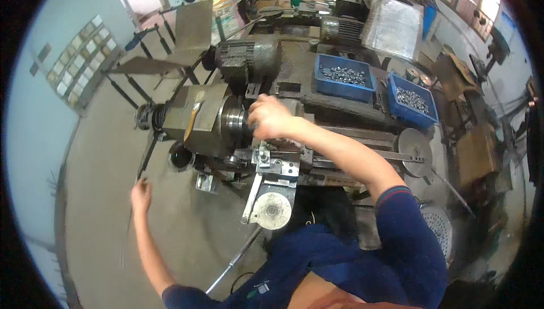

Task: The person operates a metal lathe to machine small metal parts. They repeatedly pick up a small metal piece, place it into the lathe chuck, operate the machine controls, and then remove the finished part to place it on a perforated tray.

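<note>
My left hand is closed around a long dark lever that slants down from the left end of a lathe's headstock. My right hand reaches across to the face of the shiny round chuck, its fingers curled in. Whatever is between those fingers is hidden by the hand. Below it sits the tool post on the cross slide. Closer to my body are a flat metal handle and a pale round dial.
A wooden-handled brush lies on the headstock. Two blue bins, one left and one right, hold many small metal parts. A motor stands behind the headstock. A round handwheel and a thin rod are at the right.
</note>
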The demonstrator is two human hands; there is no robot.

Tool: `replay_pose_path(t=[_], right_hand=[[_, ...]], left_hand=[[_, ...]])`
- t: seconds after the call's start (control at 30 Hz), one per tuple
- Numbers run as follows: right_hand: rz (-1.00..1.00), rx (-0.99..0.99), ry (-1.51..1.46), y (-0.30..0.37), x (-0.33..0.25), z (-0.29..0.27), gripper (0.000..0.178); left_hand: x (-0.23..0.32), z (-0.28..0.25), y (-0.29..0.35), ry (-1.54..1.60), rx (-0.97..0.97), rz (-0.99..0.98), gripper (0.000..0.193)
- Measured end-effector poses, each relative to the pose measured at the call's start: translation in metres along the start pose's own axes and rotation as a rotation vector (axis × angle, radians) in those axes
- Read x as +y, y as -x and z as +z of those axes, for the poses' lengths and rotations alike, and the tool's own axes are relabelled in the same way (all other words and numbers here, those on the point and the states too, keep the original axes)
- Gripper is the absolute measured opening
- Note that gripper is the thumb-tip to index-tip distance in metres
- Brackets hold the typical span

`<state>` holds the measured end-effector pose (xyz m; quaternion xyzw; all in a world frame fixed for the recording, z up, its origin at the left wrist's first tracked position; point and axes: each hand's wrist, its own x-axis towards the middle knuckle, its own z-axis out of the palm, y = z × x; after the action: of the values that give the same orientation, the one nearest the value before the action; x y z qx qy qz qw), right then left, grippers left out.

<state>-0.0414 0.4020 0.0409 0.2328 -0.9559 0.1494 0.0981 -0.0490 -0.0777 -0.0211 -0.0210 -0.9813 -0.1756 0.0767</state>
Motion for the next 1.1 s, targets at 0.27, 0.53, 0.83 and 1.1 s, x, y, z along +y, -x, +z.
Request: replay_pose_path(t=[0.27, 0.53, 0.83, 1.1], right_hand=[[0.163, -0.211, 0.003, -0.035, -0.005, 0.022, 0.026], [0.187, -0.202, 0.036, -0.033, -0.002, 0.023, 0.028], [0.241, -0.192, 0.069, -0.037, -0.003, 0.027, 0.024], [0.377, 0.124, -0.202, -0.007, 0.034, -0.011, 0.025]], left_hand=[[-0.115, -0.009, 0.068, -0.359, 0.219, -0.477, 0.055], [-0.024, 0.007, 0.106, -0.353, 0.128, -0.554, 0.055], [-0.016, 0.026, 0.125, -0.177, 0.091, -0.354, 0.032], [-0.012, 0.013, 0.064, 0.739, -0.318, -0.346, 0.018]])
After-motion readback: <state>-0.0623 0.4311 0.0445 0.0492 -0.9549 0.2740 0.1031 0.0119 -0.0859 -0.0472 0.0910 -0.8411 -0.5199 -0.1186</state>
